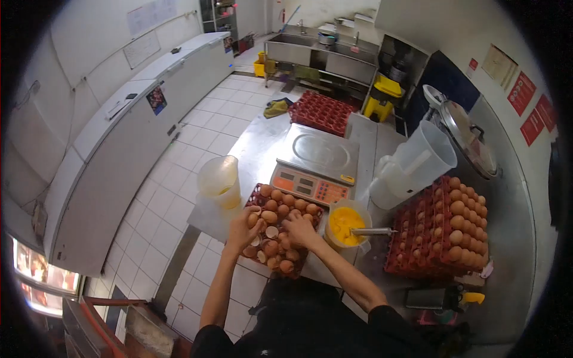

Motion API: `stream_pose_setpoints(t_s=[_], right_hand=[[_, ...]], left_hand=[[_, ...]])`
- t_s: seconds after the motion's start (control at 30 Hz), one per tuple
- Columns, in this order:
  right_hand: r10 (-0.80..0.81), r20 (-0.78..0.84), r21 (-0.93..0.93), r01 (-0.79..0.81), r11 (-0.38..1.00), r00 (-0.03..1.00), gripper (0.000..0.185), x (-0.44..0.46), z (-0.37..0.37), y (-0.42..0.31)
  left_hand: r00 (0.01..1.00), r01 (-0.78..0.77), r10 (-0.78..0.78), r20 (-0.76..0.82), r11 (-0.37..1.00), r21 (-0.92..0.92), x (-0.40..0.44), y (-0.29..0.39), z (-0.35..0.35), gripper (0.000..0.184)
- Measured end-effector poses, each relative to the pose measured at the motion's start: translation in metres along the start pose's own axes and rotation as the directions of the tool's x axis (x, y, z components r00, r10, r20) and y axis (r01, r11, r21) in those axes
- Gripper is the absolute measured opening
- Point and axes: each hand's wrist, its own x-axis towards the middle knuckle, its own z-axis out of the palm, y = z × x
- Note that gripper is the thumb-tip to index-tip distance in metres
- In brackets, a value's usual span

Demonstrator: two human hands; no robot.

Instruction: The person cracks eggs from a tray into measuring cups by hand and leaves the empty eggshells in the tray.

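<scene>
1. The scale [316, 164], a metal-topped one with an orange panel, stands on the bench [253, 149], its panel towards the person.
2. Beyond the scale is a stack of hollowed red trays [322, 112], with a dark and yellowish cloth [277, 107] at its left.
3. Left of the scale and nearer the person stands a translucent jug [218, 179] with a little yellow liquid low inside.
4. Just off the scale's near right corner, a yolk-filled jug [346, 224] crowds the right wrist; a metal handle [373, 231] sticks out of it to the right.
5. Right of the scale stands a tall clear jug [427, 149]; nearer the person on that side, a high stack of filled egg trays [418, 238] takes up the bench.
6. The egg tray [255, 196] lies directly in front of the scale, holding brown eggs and some broken shells [271, 232].
7. Its far edge runs alongside the scale's front, slanting nearer at the right; it looks almost square, so I cannot tell a longer axis.
8. In front of the scale's left end, the left hand [243, 230] curls its fingers around a brown egg [253, 219].
9. In front of the scale's middle, the right hand [302, 231] bends its fingers down among the eggs; whether it grips one I cannot tell.
</scene>
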Motion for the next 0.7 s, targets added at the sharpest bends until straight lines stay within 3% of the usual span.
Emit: stream_pose_setpoints(t_s=[0.07, 0.13, 0.2, 0.27, 0.37, 0.4, 0.43, 0.47, 0.5, 0.53, 0.57, 0.6, 0.67, 0.7], right_hand=[[-0.019, -0.017, -0.057, 0.018, 0.998, 1.000, 0.039, 0.003, -0.008, -0.002], [-0.097, 0.146, -0.135, 0.117, 0.984, 0.985, 0.042, 0.009, -0.018, 0.000], [-0.165, 0.131, -0.186, 0.188, 0.964, 0.978, 0.045, 0.013, -0.023, 0.006], [-0.253, 0.186, -0.099, 0.274, 0.957, 0.950, 0.047, 0.021, -0.021, 0.013], [-0.240, 0.220, 0.020, 0.242, 0.970, 0.945, 0.045, 0.029, -0.020, 0.021], [-0.236, 0.215, 0.018, 0.238, 0.971, 0.948, 0.045, 0.027, -0.024, 0.021], [-0.253, 0.130, 0.130, 0.236, 0.963, 0.959, 0.040, 0.024, -0.029, 0.023], [-0.262, 0.041, 0.238, 0.245, 0.940, 0.964, 0.035, 0.022, -0.034, 0.023], [-0.266, 0.036, 0.232, 0.251, 0.940, 0.963, 0.035, 0.018, -0.045, 0.018], [-0.074, -0.009, 0.362, 0.073, 0.929, 0.997, 0.031, 0.009, -0.054, 0.010], [0.126, -0.025, 0.491, -0.098, 0.866, 0.992, 0.028, 0.002, -0.063, 0.003], [0.129, -0.025, 0.489, -0.101, 0.867, 0.991, 0.028, 0.000, -0.060, 0.001], [0.347, -0.219, 0.828, -0.014, 0.560, 0.912, 0.031, -0.006, -0.048, -0.001], [0.362, -0.198, 0.894, 0.016, 0.447, 0.911, 0.034, -0.016, -0.053, -0.002]], left_hand=[[0.998, 0.062, -0.062, 0.000, 0.997, -0.041, -0.012, 0.013, 0.001, 0.034], [0.992, 0.125, -0.125, -0.002, 0.989, -0.075, -0.020, 0.019, 0.009, 0.032], [0.977, 0.208, -0.213, -0.027, 0.971, -0.117, -0.026, 0.021, 0.017, 0.037], [0.974, 0.221, -0.226, -0.012, 0.962, -0.163, -0.027, 0.025, 0.025, 0.038], [0.983, 0.167, -0.180, -0.028, 0.954, -0.249, -0.024, 0.023, 0.034, 0.041], [0.967, 0.245, -0.253, 0.015, 0.918, -0.312, -0.022, 0.018, 0.040, 0.042], [0.944, 0.322, -0.323, 0.061, 0.873, -0.367, -0.021, 0.013, 0.043, 0.043], [0.946, 0.317, -0.318, 0.059, 0.875, -0.365, -0.021, 0.008, 0.047, 0.043], [0.968, 0.245, -0.250, 0.031, 0.901, -0.359, -0.016, 0.013, 0.050, 0.044], [0.983, 0.173, -0.183, 0.004, 0.920, -0.352, -0.014, 0.017, 0.054, 0.045], [0.989, 0.083, -0.112, -0.092, 0.959, -0.271, -0.011, 0.015, 0.064, 0.034], [0.990, 0.082, -0.111, -0.091, 0.958, -0.275, -0.008, 0.031, 0.062, 0.034], [0.991, 0.102, -0.130, -0.045, 0.913, -0.396, 0.002, 0.074, 0.050, 0.038], [0.992, 0.067, -0.104, -0.070, 0.910, -0.408, 0.003, 0.075, 0.057, 0.037]])
